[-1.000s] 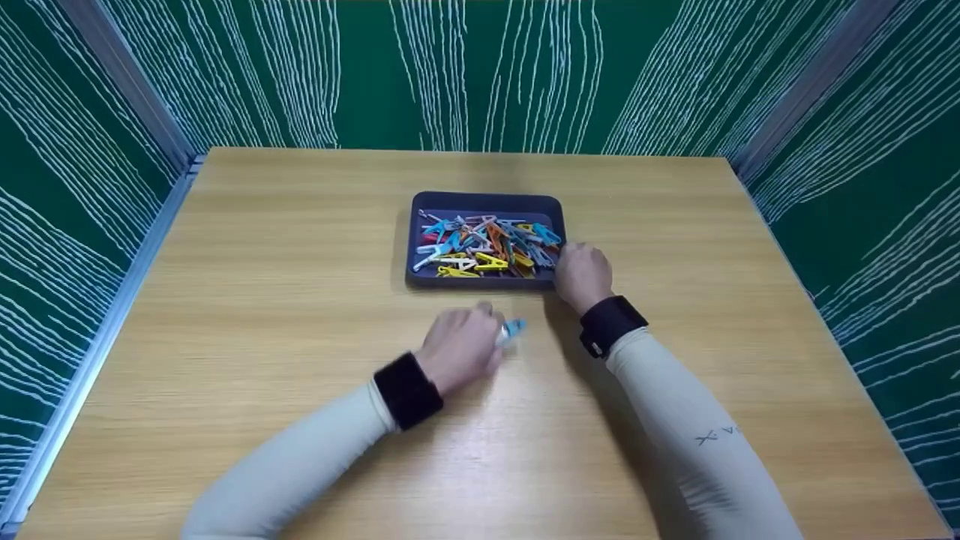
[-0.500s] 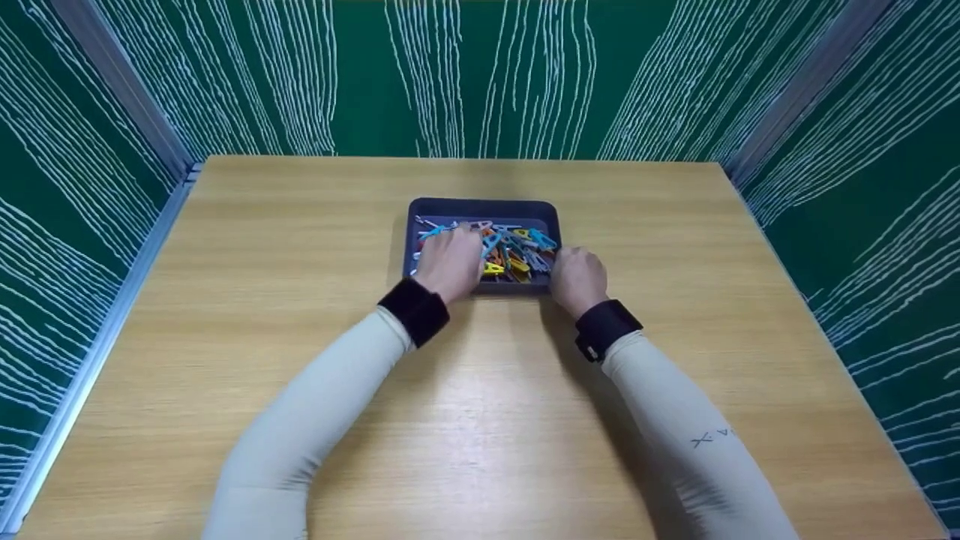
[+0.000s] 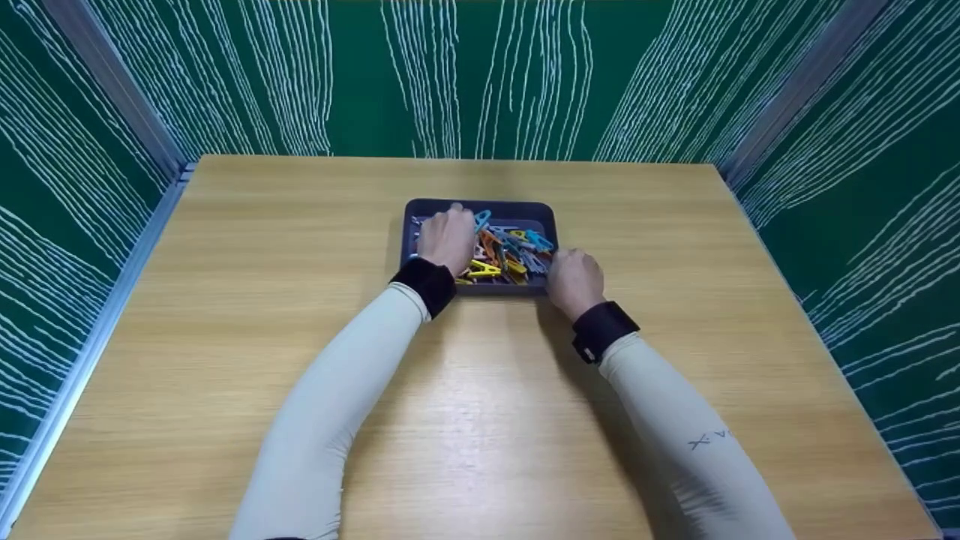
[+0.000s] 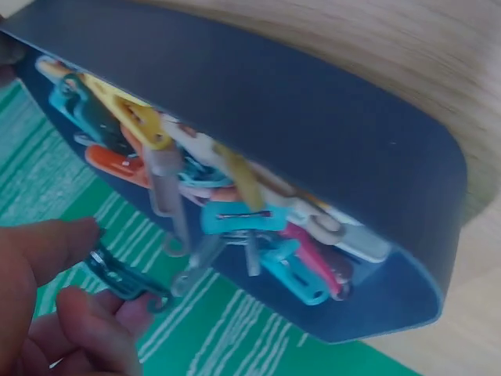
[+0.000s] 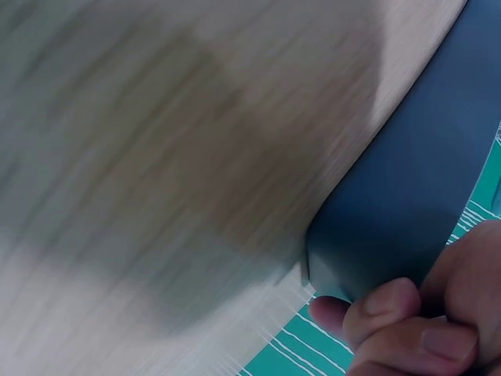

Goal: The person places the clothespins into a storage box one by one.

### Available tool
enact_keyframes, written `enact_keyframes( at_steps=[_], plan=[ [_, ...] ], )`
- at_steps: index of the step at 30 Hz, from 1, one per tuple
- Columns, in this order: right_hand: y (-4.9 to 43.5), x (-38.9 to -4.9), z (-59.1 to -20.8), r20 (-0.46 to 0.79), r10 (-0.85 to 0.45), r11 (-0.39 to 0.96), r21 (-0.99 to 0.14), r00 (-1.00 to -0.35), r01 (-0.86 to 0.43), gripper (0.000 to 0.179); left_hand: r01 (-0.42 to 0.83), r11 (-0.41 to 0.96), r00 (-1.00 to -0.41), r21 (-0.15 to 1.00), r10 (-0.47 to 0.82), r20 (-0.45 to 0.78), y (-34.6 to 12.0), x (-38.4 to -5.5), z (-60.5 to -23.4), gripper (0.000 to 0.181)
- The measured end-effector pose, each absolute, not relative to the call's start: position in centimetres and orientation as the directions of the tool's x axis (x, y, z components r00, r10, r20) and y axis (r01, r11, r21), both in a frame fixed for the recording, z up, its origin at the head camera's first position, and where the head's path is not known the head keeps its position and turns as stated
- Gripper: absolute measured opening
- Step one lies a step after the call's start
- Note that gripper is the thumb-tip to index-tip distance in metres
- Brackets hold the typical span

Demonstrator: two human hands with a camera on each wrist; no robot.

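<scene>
A dark blue-grey tray (image 3: 487, 290) on the table holds a pile of colourful plastic clothespins (image 3: 517, 255). Over the left part of it, my left hand (image 3: 448, 238) pinches a teal clothespin (image 4: 125, 278) between thumb and fingers. In the left wrist view this clothespin is apart from the tray wall, near a grey one. At the tray's right front corner, my right hand (image 3: 576, 281) grips the wall; the right wrist view has its curled fingers (image 5: 411, 345) against that corner. My left hand hides the left side of the pile in the head view.
The wooden table (image 3: 465, 420) reaches around the tray on all sides. Green panels (image 3: 375, 82) with white streaks stand behind it and at both sides, with grey posts (image 3: 120, 82) at the corners.
My left hand came from the table in front of the tray, with a blue thing in its fingers, to over the pile, then a little farther back. The right hand stays at the corner.
</scene>
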State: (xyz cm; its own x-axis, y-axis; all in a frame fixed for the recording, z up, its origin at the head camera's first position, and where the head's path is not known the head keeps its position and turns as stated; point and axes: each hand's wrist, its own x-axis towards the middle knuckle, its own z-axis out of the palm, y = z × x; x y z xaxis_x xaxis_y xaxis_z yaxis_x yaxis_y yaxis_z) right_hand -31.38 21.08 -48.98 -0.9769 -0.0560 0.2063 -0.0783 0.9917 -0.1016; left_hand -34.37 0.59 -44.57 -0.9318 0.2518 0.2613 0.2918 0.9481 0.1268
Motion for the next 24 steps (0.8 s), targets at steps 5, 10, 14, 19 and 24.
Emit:
enact_keyframes(
  at_steps=[5, 10, 14, 19, 24],
  plan=[
    [20.9, -31.3, -49.0, 0.21, -0.051, 0.992, -0.102, -0.976, -0.074, 0.019, 0.281, 0.95, -0.934, 0.139, 0.237, 0.267, 0.0, -34.5, -45.1, 0.034],
    [21.0, -31.4, -48.8, 0.194, -0.047, 0.992, -0.108, -0.98, -0.069, 0.02, 0.291, 0.943, -0.937, 0.158, 0.248, 0.246, -0.6, -33.9, -45.2, 0.039],
    [21.4, -31.5, -48.6, 0.18, -0.042, 0.992, -0.114, -0.983, -0.063, 0.021, 0.311, 0.933, -0.931, 0.184, 0.259, 0.258, -1.2, -33.3, -45.1, 0.037],
    [21.7, -31.5, -48.5, 0.151, -0.032, 0.991, -0.123, -0.988, -0.051, 0.022, 0.32, 0.926, -0.92, 0.2, 0.254, 0.299, -2.4, -32.4, -45.2, 0.04],
    [22.5, -31.2, -48.4, 0.109, -0.021, 0.986, -0.16, -0.994, -0.039, 0.023, 0.293, 0.926, -0.932, 0.239, 0.222, 0.286, -4.4, -31.1, -45.2, 0.046]
  ],
)
